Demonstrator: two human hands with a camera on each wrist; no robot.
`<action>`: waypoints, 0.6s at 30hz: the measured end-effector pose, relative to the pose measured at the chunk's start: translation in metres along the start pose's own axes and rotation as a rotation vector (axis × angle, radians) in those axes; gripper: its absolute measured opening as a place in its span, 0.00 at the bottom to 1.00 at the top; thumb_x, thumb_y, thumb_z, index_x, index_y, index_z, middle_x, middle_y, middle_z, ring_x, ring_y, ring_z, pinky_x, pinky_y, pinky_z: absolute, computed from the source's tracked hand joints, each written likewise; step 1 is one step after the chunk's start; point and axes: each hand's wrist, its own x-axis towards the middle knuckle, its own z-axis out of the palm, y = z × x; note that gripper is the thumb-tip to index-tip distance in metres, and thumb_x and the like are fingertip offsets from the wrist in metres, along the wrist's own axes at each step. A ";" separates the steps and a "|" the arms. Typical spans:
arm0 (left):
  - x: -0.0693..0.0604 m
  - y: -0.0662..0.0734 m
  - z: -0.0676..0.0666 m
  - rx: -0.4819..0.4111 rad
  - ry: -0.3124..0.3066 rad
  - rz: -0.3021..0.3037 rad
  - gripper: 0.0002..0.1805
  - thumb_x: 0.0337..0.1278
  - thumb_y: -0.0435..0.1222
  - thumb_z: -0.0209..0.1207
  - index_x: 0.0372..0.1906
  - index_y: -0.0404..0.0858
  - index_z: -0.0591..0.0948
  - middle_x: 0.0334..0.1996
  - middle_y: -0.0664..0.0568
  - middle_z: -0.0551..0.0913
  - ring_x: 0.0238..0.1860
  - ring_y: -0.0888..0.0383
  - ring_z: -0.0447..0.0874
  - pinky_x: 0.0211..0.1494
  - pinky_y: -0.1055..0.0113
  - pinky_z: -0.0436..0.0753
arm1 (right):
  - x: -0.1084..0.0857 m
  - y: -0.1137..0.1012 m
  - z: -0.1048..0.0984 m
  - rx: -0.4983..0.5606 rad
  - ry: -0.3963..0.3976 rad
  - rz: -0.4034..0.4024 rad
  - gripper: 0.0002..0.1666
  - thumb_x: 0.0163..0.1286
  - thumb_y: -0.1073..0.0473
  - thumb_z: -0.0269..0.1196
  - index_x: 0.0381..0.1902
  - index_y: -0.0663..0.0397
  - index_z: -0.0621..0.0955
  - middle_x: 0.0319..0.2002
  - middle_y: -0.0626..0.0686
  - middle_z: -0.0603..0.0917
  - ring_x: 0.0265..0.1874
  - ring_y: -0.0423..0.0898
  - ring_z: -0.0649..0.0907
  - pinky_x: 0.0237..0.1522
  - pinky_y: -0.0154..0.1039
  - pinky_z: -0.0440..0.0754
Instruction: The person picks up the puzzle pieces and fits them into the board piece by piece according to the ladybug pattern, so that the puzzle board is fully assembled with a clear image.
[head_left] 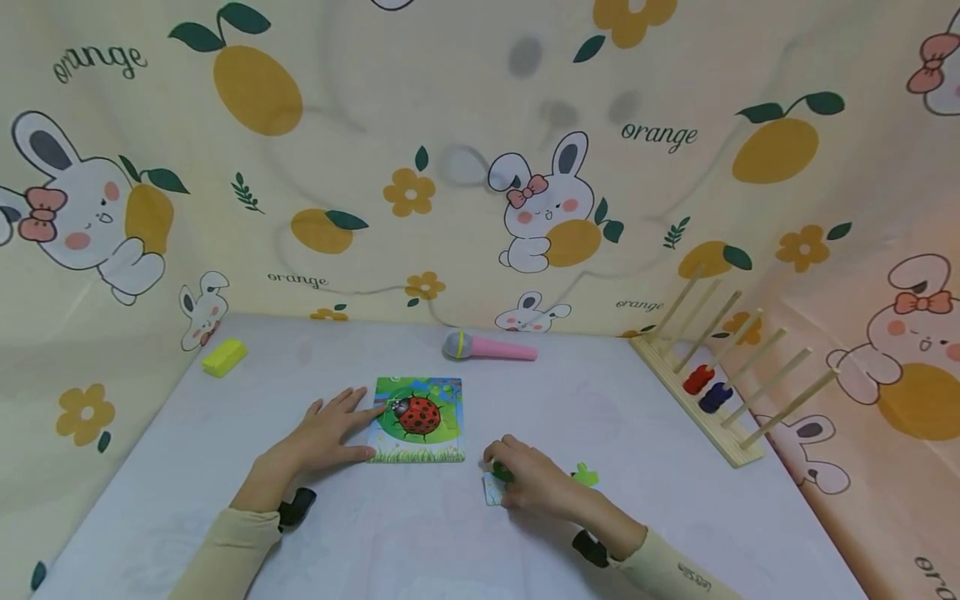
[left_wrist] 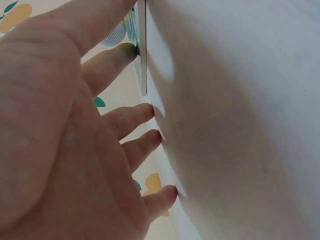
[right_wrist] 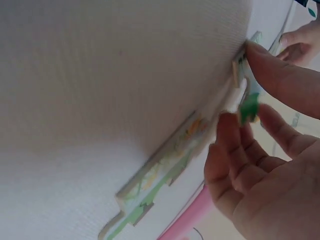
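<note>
Fruit-printed cloth, cut off by the head view's edges, backs a white table, where a wooden peg rack stands well right of the ladybug puzzle and a pink microphone lies behind it. At the puzzle's left edge, the left hand touches it with fingers spread; to its right, the right hand pinches a small green piece, the outline mostly hidden by fingers.

Right hand is gripping a green piece, its thumb touching a pale piece; a patterned strip is lying on the table, a pink handle showing beyond!
</note>
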 end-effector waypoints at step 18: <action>-0.002 -0.004 0.000 -0.033 -0.020 0.011 0.44 0.55 0.61 0.64 0.74 0.45 0.68 0.75 0.32 0.56 0.75 0.30 0.48 0.67 0.24 0.46 | 0.041 -0.010 -0.013 0.338 -0.083 -0.130 0.14 0.64 0.77 0.62 0.44 0.59 0.82 0.36 0.48 0.84 0.31 0.35 0.76 0.35 0.31 0.78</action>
